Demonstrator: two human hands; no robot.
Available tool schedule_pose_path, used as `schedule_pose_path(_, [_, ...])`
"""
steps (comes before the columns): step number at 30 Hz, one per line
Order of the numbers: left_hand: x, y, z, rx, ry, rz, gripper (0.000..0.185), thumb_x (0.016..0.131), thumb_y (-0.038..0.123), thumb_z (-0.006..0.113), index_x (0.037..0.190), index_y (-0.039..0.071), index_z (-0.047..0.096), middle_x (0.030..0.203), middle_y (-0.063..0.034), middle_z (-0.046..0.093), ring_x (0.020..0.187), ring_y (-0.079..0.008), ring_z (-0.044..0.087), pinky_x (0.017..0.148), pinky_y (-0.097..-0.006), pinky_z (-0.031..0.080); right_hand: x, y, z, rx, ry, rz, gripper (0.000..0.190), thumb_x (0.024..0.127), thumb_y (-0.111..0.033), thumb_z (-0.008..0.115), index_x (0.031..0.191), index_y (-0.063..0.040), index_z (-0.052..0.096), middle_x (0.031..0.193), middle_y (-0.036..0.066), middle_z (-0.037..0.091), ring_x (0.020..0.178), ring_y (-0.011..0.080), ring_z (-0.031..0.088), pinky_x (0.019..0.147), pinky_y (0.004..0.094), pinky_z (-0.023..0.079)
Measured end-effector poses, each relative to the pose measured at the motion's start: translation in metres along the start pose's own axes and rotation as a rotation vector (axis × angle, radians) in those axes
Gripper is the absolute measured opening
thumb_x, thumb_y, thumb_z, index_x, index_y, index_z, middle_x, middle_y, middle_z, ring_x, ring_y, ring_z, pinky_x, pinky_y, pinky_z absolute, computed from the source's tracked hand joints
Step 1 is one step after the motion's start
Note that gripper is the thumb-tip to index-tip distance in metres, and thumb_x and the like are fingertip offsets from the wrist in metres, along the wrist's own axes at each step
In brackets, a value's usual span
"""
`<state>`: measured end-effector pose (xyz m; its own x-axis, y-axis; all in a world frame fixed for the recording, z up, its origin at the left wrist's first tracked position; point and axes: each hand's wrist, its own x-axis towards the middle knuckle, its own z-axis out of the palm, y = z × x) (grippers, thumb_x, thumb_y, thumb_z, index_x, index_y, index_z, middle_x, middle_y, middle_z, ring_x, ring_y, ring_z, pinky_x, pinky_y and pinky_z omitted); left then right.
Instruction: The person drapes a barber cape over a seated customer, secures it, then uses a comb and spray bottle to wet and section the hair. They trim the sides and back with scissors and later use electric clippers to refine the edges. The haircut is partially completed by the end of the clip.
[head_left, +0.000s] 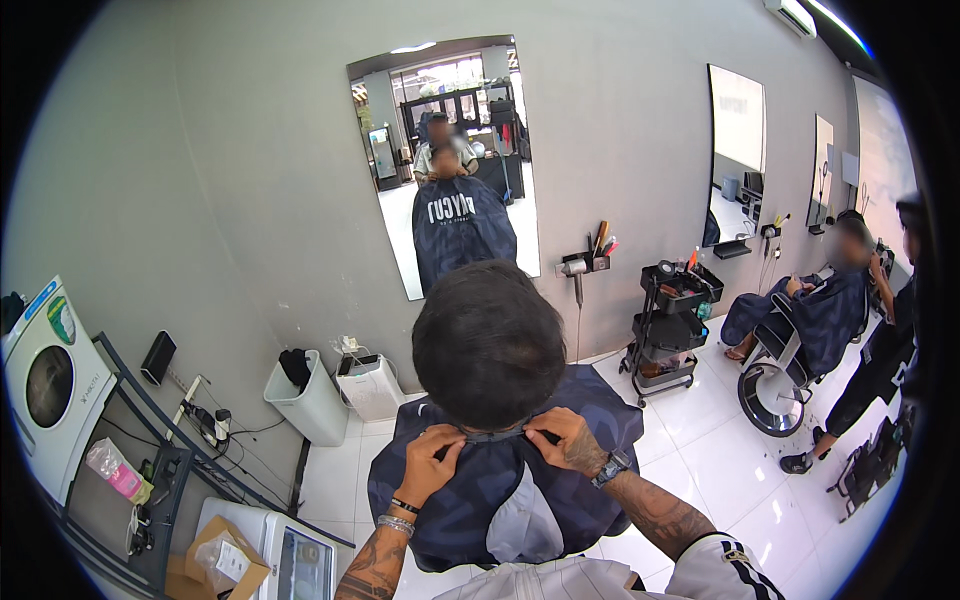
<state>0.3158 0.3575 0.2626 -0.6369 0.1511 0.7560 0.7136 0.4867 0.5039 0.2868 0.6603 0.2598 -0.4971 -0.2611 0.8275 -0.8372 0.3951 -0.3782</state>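
Note:
A seated person with short dark hair (487, 341) is directly before me, wearing a dark blue patterned barber cape (442, 517). At the back of the neck, my left hand (433, 461) pinches the left end of the cape's neckband (491, 436). On the right side of the neck, my right hand (562, 442) grips the same band between thumb and fingers. Below the band the cape parts, and a light grey cloth (525, 517) shows in the gap. A wall mirror (390, 225) reflects the seated person from the front and a person standing behind.
A black tool trolley (664, 330) stands at the right, near a wall-held hair dryer (576, 268). Further right, a co-worker (870, 382) stands behind a caped person in a barber chair (780, 352). At left are a white bin (315, 405), a rack (180, 480) and an open cardboard box (247, 574).

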Motion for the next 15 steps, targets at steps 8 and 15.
schedule_pose_path(8, [0.03,-0.027,0.009,-0.074,-0.014,-0.623,0.014,0.095,0.01,0.078,0.101,-0.002,0.081,0.084,-0.0102,0.079,0.078,-0.0145,0.073,0.073,-0.0327,0.056,0.016,0.032,0.026,0.075,0.024,0.771,0.027,0.088,-0.024,0.087,0.093,0.002,0.08,0.085,0.016,0.081,0.077,0.0223,0.079,0.07,0.0335,0.059])
schedule_pose_path(15, [0.045,-0.082,0.024,-0.032,-0.092,-0.482,0.023,0.097,0.011,0.067,0.108,-0.006,0.077,0.095,-0.0275,0.079,0.088,-0.0382,0.08,0.077,-0.0444,0.057,0.025,0.094,0.041,0.321,-0.066,0.672,0.026,0.091,-0.02,0.082,0.099,0.004,0.075,0.081,0.02,0.077,0.076,0.0269,0.079,0.068,0.0379,0.057])
